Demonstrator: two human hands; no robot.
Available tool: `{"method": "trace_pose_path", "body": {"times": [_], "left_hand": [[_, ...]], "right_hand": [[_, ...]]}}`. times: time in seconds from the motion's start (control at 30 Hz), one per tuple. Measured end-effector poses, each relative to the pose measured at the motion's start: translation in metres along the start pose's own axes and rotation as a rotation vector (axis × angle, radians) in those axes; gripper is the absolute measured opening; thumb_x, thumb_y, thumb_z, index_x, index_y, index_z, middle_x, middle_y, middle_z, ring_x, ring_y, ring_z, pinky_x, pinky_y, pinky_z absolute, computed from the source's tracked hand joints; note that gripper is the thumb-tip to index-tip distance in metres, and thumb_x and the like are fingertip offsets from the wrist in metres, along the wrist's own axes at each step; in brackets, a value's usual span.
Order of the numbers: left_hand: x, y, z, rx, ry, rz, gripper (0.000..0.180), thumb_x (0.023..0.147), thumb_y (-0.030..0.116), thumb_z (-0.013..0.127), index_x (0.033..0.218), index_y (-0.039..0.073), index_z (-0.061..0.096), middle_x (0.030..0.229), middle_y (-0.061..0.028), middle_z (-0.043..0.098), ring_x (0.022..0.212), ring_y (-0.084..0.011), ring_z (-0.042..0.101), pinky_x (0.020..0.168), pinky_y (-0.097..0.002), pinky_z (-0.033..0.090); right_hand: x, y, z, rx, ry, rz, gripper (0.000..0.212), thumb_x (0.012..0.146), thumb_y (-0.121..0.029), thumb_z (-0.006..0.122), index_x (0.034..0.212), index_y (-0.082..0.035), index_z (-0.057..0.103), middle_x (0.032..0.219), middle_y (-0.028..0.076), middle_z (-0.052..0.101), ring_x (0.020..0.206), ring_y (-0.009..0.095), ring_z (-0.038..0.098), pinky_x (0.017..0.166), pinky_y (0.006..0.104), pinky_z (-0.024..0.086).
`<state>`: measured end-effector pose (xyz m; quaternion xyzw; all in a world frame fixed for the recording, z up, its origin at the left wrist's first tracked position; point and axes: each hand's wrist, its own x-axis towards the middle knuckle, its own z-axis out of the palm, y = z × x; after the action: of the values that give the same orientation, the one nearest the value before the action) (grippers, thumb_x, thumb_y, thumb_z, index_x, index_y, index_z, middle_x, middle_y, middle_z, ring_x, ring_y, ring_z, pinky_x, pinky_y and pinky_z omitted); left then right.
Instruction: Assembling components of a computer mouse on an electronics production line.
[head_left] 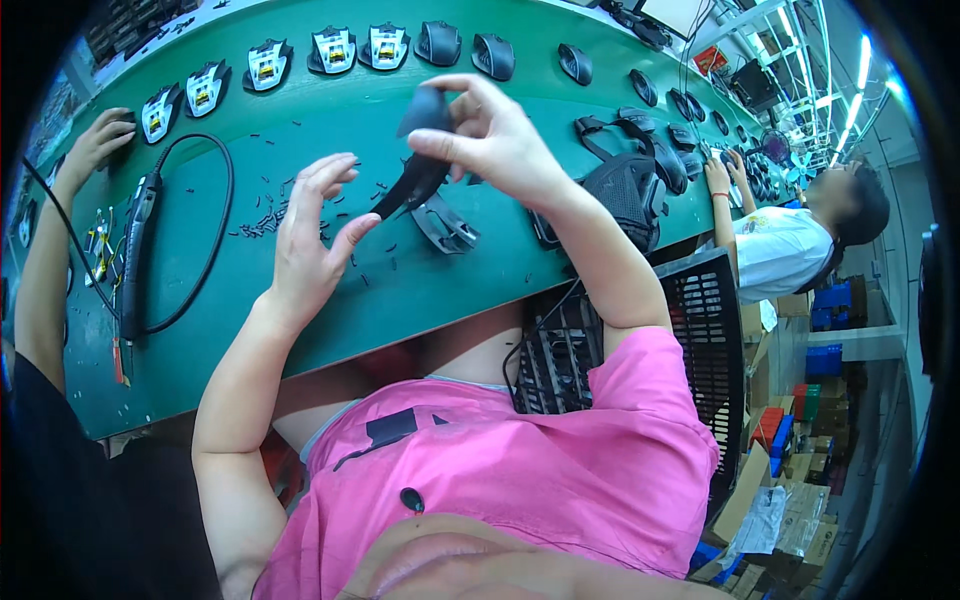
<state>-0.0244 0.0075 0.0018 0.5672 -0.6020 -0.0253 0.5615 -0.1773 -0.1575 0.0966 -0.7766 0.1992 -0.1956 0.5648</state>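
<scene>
My right hand [495, 140] is closed on a dark curved mouse shell [425, 115], pinching it between thumb and fingers above the green table. A glossy black strip-like section [415, 185] extends down from it toward my left hand [310, 230]. That hand has its fingers stretched and spread, with the thumb tip beside the strip's lower end; whether they touch I cannot tell. Beneath lies a grey-black plastic mouse part [445, 225] with cut-outs. Small black screws [265, 220] are scattered on the table around my left hand.
Mouse bases [332, 50] and dark mice [438, 43] line the far side. A corded black electric screwdriver [140, 245] lies left, near another person's hand [95, 145]. A black bag [620, 195] sits right; a co-worker [790, 240] is beyond a black plastic crate [705, 350].
</scene>
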Motion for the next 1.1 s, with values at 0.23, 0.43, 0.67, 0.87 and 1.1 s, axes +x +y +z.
{"method": "trace_pose_path", "body": {"times": [0.23, 0.43, 0.67, 0.87, 1.1], "left_hand": [[-0.007, -0.002, -0.007, -0.619, -0.134, -0.605, 0.024, 0.101, 0.018, 0.056, 0.119, 0.002, 0.061, 0.089, -0.0041, 0.066, 0.078, -0.0089, 0.062, 0.068, -0.0248, 0.052], [-0.003, -0.006, -0.015, -0.665, -0.144, -0.712, 0.026, 0.102, 0.021, 0.055, 0.117, 0.002, 0.063, 0.083, -0.0005, 0.064, 0.073, -0.0065, 0.06, 0.064, -0.0235, 0.05], [0.007, 0.001, -0.015, 0.155, -0.102, -0.065, 0.054, 0.082, 0.022, 0.077, 0.128, 0.004, 0.057, 0.11, -0.0104, 0.064, 0.099, -0.0239, 0.063, 0.084, -0.0365, 0.051], [0.005, -0.003, -0.017, 0.425, -0.131, 0.085, 0.067, 0.07, 0.016, 0.081, 0.131, 0.007, 0.055, 0.12, -0.0123, 0.061, 0.11, -0.0313, 0.058, 0.095, -0.0428, 0.045], [0.005, -0.003, -0.022, 0.339, -0.096, 0.06, 0.05, 0.07, 0.004, 0.078, 0.118, 0.008, 0.065, 0.113, -0.0128, 0.065, 0.102, -0.03, 0.062, 0.089, -0.0412, 0.048]], "right_hand": [[-0.002, 0.031, 0.023, -0.528, 0.124, -0.394, 0.063, 0.086, -0.018, 0.075, 0.139, -0.004, 0.043, 0.119, 0.017, 0.06, 0.106, 0.026, 0.063, 0.085, 0.0392, 0.055], [-0.001, 0.034, 0.026, -0.759, -0.247, -0.74, 0.06, 0.081, -0.024, 0.073, 0.135, -0.008, 0.052, 0.133, 0.014, 0.056, 0.119, 0.033, 0.055, 0.101, 0.0418, 0.045], [-0.004, 0.031, 0.019, -0.896, -0.193, -0.643, 0.053, 0.081, -0.026, 0.074, 0.127, -0.007, 0.056, 0.122, 0.012, 0.06, 0.109, 0.031, 0.059, 0.09, 0.0392, 0.051], [-0.002, 0.034, 0.019, -0.942, -0.12, -0.616, 0.052, 0.08, -0.032, 0.074, 0.122, -0.005, 0.059, 0.118, 0.011, 0.062, 0.104, 0.03, 0.061, 0.086, 0.0379, 0.053], [-0.003, 0.032, 0.019, -0.706, -0.266, -0.436, 0.056, 0.08, -0.033, 0.077, 0.126, -0.006, 0.057, 0.119, 0.011, 0.062, 0.102, 0.027, 0.064, 0.085, 0.0364, 0.054]]}}
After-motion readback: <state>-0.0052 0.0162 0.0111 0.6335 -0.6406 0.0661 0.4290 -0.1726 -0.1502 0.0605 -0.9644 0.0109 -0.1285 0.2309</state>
